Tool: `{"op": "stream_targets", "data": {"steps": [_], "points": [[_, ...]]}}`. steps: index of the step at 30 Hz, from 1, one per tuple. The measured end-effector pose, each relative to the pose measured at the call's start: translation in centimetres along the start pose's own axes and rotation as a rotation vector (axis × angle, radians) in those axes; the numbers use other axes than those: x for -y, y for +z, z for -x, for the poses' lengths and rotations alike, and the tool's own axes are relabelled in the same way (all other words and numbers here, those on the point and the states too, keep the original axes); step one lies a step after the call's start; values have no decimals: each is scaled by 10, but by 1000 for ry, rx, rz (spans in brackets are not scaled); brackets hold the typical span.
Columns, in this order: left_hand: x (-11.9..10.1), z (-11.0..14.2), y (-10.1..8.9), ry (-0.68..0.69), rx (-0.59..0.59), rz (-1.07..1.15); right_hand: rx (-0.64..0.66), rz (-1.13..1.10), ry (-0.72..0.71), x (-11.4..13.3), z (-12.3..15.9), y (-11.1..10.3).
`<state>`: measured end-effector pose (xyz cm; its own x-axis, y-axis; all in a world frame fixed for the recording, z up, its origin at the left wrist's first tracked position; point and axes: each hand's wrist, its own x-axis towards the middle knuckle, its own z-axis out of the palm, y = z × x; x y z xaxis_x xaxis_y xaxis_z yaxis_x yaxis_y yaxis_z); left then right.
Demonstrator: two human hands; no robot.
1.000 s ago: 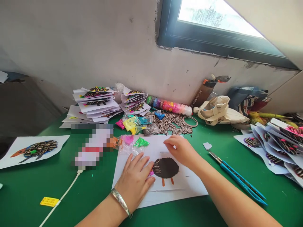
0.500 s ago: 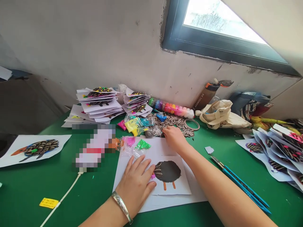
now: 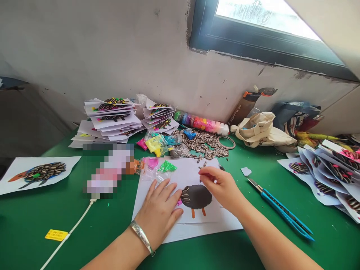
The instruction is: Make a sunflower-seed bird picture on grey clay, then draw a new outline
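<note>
My left hand (image 3: 161, 204), a silver bangle at its wrist, lies flat with fingers apart on a white paper (image 3: 176, 225). Its fingertips reach the left end of a black clay oval (image 3: 197, 197), where several striped sunflower seeds (image 3: 185, 195) overlap. Pink clay (image 3: 179, 202) shows partly beside the fingers, and two orange clay legs (image 3: 193, 213) stand below the oval. Just above the oval's upper right, my right hand (image 3: 221, 185) pinches thumb and fingers together; small dark seed shapes show at the tips. Behind it lies a heap of loose sunflower seeds (image 3: 206, 144).
Clay packets, yellow (image 3: 154, 145) and green (image 3: 168, 166), lie near the paper. A blue utility knife (image 3: 281, 210) rests at right. Stacks of seed pictures stand at back left (image 3: 112, 120) and right (image 3: 334, 172). A white cable (image 3: 75, 223) crosses the left side.
My right hand has come back from the seed heap toward the black oval, its fingers pinched. The left hand stays on the paper. The view has shifted slightly.
</note>
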<state>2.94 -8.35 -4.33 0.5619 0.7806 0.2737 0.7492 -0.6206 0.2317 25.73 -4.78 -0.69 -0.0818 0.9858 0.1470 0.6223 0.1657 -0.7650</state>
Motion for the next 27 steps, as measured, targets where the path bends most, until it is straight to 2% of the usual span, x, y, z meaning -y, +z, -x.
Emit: {"op": "stream_targets", "data": {"steps": [3,9,13,19,23,27], "points": [[-1,0,0,-1,3,-3,79,-85,44,2,11,12],[0,0,-1,13,15,-19,185,49,-84,2,15,20],[1,-1,-3,11,20,-24,170,213,-189,5,16,20],[-1,-2,-3,-15,17,9,137,262,-244,2,16,24],[-2,-1,0,-34,-14,44,159,293,-291,1,17,21],[-3,-1,-2,-28,-10,29,197,419,-369,2,18,17]]}}
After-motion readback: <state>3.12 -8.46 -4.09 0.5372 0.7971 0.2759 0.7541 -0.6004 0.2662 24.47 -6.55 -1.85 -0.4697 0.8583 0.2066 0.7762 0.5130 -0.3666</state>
